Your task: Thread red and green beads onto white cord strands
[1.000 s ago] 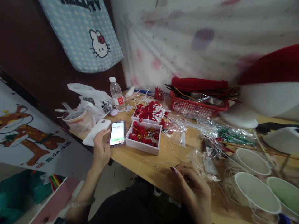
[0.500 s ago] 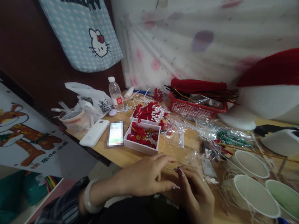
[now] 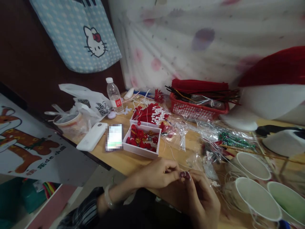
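Leaving the phone [image 3: 114, 137], the left hand [image 3: 154, 174] has joined the right hand [image 3: 202, 197], both sets of fingers [image 3: 171, 170] pinched on what looks like thin thread [image 3: 172, 155].

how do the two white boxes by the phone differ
The near box holds loose red and gold pieces lying below its rim; the far box is heaped above its rim with red tassels and white pearls. The near box sits beside the phone; the far box lies behind it. Both are white and open.
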Demonstrator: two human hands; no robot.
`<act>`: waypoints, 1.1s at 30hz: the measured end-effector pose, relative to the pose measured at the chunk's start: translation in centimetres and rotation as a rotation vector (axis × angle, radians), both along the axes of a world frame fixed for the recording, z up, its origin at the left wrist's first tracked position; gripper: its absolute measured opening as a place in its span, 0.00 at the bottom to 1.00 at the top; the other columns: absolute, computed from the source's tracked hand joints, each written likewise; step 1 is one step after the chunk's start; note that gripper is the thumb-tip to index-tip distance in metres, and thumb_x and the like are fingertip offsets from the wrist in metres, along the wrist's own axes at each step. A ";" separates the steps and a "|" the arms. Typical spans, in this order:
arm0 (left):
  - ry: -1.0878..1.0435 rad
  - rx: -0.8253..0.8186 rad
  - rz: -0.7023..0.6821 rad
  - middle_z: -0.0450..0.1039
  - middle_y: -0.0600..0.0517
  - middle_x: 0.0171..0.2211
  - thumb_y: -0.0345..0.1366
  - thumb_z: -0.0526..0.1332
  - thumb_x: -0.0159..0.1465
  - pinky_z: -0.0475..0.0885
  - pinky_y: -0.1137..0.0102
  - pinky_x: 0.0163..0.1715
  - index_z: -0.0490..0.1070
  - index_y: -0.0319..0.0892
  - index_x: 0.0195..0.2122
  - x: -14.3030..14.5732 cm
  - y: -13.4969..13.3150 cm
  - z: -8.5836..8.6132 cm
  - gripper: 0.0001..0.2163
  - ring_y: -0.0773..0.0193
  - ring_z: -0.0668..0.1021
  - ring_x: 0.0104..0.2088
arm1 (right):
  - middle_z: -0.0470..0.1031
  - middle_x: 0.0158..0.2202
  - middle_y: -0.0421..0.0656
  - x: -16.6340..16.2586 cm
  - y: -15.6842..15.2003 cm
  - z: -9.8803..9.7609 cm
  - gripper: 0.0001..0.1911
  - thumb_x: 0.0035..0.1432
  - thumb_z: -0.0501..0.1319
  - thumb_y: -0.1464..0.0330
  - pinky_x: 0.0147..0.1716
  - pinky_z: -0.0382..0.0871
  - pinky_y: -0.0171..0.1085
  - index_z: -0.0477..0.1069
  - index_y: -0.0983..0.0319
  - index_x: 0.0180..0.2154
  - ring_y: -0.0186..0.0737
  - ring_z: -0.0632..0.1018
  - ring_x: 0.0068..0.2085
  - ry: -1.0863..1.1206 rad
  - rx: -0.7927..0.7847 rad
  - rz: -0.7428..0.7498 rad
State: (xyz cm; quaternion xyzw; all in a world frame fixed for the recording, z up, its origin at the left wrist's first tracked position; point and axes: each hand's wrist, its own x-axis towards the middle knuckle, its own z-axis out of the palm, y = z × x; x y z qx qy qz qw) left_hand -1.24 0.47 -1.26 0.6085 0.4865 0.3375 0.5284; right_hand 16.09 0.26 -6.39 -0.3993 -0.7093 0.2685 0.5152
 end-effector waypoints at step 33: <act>-0.409 -0.163 0.042 0.56 0.63 0.15 0.62 0.62 0.57 0.51 0.78 0.12 0.67 0.40 0.29 0.4 -0.2 -3.0 0.25 0.76 0.57 0.13 | 0.79 0.40 0.42 -0.6 -0.1 0.6 0.08 0.61 0.62 0.72 0.40 0.74 0.27 0.79 0.57 0.38 0.34 0.81 0.42 0.202 0.016 0.007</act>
